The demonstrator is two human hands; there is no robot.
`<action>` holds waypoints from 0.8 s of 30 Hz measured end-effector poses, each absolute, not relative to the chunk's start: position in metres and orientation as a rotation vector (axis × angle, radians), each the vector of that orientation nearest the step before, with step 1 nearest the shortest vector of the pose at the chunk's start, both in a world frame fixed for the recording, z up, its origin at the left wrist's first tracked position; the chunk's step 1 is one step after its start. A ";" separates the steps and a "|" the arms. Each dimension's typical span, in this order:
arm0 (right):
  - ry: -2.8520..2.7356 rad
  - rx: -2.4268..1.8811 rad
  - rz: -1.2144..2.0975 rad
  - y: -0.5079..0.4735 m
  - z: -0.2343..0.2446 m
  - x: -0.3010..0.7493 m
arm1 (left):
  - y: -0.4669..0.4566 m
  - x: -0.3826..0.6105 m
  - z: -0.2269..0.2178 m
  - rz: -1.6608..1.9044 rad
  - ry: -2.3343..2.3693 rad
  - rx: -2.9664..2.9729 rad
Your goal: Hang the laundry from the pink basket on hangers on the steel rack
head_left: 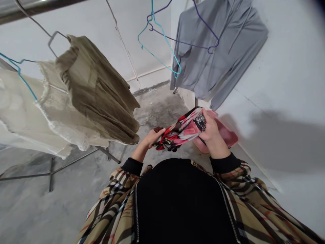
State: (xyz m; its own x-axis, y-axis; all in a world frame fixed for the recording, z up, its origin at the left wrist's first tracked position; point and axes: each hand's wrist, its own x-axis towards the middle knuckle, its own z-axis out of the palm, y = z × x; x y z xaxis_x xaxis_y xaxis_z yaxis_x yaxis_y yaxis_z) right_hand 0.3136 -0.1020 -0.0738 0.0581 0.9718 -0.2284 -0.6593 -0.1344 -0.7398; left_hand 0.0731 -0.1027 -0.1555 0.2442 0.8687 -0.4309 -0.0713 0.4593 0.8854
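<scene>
as hands (210, 128) grip patterned cloth (185, 128), edges bunched, bare floor (157, 106) beyond

1. Grey, patchy concrete floor (76, 200) is seen below, darkened along its far edge by the wall.
2. At the left, the floor is stood on by a metal rack frame (52, 174), its legs joined by a crossbar.
3. At the right, a pink basin (230, 134) is placed low beside the wall; its underside is hidden.
4. At the far left, a grey wire hanger (52, 38) is carried by a metal rail (50, 4).
</scene>
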 end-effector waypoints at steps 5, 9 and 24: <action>-0.459 -0.798 1.561 -0.097 -0.059 0.329 | -0.099 0.056 -0.171 0.703 1.289 1.105; -0.430 -0.741 1.593 -0.092 -0.049 0.341 | -0.097 0.043 -0.180 0.764 1.341 1.035; -0.413 -0.920 1.192 -0.075 -0.076 0.404 | -0.070 -0.038 -0.133 1.368 1.606 0.708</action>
